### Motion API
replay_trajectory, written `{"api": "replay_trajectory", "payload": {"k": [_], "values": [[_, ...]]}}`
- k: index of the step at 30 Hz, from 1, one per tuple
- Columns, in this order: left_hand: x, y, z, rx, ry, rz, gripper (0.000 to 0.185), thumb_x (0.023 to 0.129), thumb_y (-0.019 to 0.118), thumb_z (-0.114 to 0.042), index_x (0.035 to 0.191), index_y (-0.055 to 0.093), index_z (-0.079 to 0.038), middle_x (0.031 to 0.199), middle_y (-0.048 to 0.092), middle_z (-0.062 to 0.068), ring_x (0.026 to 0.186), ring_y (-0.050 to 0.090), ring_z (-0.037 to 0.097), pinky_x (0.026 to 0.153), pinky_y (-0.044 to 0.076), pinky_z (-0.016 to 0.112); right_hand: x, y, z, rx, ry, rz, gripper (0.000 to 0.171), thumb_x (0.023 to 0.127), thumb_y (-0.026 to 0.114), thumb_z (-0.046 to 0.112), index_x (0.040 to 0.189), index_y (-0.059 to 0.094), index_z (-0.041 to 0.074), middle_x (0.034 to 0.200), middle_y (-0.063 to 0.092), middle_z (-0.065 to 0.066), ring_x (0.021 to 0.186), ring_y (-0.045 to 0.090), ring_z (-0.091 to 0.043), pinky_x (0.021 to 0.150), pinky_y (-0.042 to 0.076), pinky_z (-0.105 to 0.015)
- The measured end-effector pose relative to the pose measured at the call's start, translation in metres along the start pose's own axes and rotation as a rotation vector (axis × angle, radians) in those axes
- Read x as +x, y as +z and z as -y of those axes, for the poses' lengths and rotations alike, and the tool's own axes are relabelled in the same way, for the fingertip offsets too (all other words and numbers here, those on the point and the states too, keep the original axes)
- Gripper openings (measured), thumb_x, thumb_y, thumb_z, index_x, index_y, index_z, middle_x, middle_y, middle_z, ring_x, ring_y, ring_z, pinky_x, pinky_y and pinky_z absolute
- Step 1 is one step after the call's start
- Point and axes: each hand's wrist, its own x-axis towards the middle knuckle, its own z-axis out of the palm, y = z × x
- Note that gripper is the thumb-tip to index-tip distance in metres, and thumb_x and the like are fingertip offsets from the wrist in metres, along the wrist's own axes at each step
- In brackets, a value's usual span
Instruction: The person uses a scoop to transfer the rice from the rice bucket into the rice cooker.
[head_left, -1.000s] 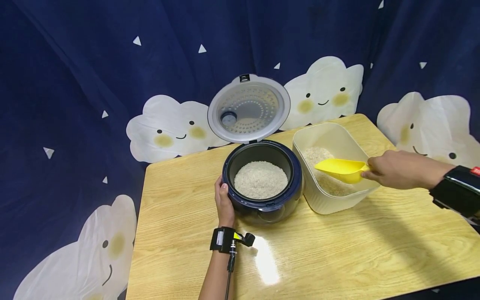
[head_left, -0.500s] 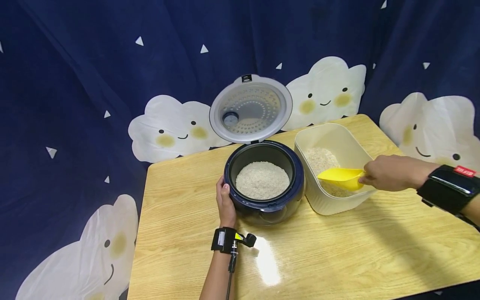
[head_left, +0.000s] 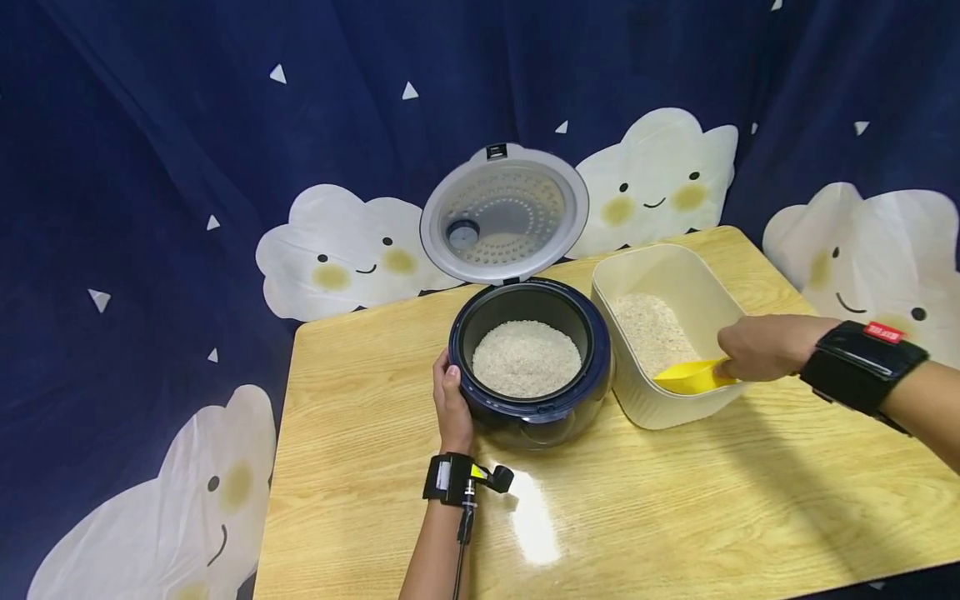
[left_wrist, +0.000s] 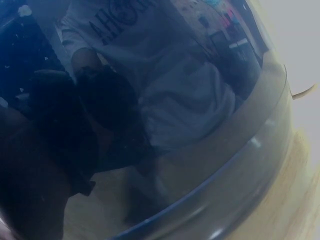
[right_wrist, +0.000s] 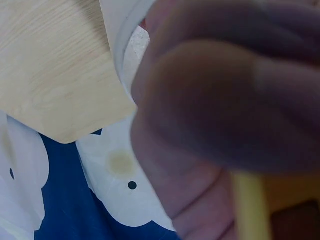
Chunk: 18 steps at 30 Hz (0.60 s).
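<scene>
Scoop down in the rice tub, cooker steadied.
My right hand (head_left: 757,347) grips the yellow scoop (head_left: 686,377), dipped into the rice container (head_left: 678,408) just right of the open rice cooker (head_left: 528,408); my left hand (head_left: 452,403) curls against the cooker's left wall.

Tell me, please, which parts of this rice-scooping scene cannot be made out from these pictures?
- Yellow scoop: in the head view its bowl is sunk in the rice container, so its load is hidden; in the right wrist view the right hand blocks nearly all of it.
- Left hand: its fingers go behind the rice cooker.
- Left wrist view: only dim reflections on the cooker's wall.
</scene>
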Motion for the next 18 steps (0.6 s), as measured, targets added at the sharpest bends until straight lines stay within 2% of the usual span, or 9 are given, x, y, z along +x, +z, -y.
{"api": "replay_trajectory", "payload": {"k": [9, 12, 18], "values": [[0.000, 0.000, 0.001, 0.007, 0.002, 0.003, 0.056, 0.096, 0.040, -0.035, 0.148, 0.050, -0.020, 0.149, 0.056, 0.005, 0.134, 0.050, 0.018, 0.113, 0.037, 0.025, 0.010, -0.003, 0.009, -0.026, -0.006, 0.069, 0.031, 0.097, 0.060, 0.033, 0.072, 0.061, 0.014, 0.062, 0.043, 0.007, 0.054, 0.042, -0.011, 0.052, 0.032, -0.025], [0.000, 0.000, 0.000, 0.002, 0.006, 0.008, 0.056, 0.096, 0.040, -0.036, 0.149, 0.050, -0.020, 0.150, 0.055, 0.005, 0.134, 0.050, 0.019, 0.113, 0.038, 0.025, 0.013, -0.003, 0.009, -0.014, 0.005, 0.095, 0.031, 0.097, 0.059, 0.033, 0.075, 0.062, 0.013, 0.063, 0.046, 0.006, 0.055, 0.043, -0.012, 0.053, 0.033, -0.026], [0.000, 0.000, 0.001, 0.007, 0.009, 0.004, 0.056, 0.096, 0.040, -0.036, 0.149, 0.049, -0.019, 0.150, 0.055, 0.006, 0.134, 0.051, 0.019, 0.112, 0.038, 0.023, 0.017, 0.000, 0.010, -0.051, 0.016, 0.046, 0.026, 0.099, 0.057, 0.028, 0.081, 0.062, 0.011, 0.065, 0.047, 0.003, 0.059, 0.047, -0.016, 0.056, 0.036, -0.028]]}}
